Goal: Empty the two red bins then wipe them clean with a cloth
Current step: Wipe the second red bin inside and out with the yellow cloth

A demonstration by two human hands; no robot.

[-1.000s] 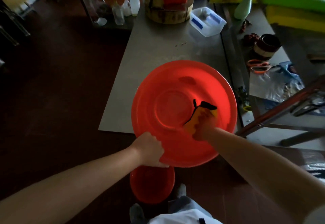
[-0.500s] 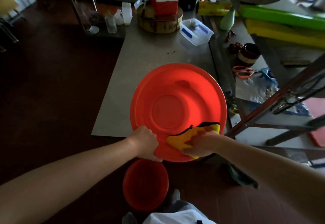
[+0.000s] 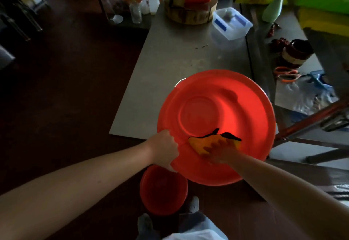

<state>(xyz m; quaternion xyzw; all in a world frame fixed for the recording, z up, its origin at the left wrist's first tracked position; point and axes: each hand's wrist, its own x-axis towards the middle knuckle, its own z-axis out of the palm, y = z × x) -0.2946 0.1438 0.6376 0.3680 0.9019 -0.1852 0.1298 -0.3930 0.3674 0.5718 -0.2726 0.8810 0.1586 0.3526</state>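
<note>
Dim kitchen, seen from above my own arms. My left grip (image 3: 166,148) is clenched around the near rim of the large red bin (image 3: 198,115), fingers curled over the edge. It holds the bin tipped up so that the inside faces me. Just to the right of that grip, my right grip (image 3: 220,153) lies flat with the fingers spread, clasping nothing and pressing a yellow cloth (image 3: 199,143) with a dark edge against the lower inside wall. The cloth sits under and just beyond my fingertips, short of the round bottom of the bin. The bin looks empty, and it overhangs the near edge of the steel surface (image 3: 179,55), which stretches away beyond both grips. Directly below my left grip, on the dark floor (image 3: 66,98) by my feet, stands the smaller red bin (image 3: 163,190), upright; I see nothing inside it, though the light there is too poor to be sure. I judge that emptying is done and that I am partway through wiping the first bin. The next move calls for steady pressure from the flat right grip, sweeping the cloth around the wall and across the bottom. The left grip must hold the rim firmly so the tilted bin does not slide off the surface. The smaller bin seems to be waiting its turn.
</note>
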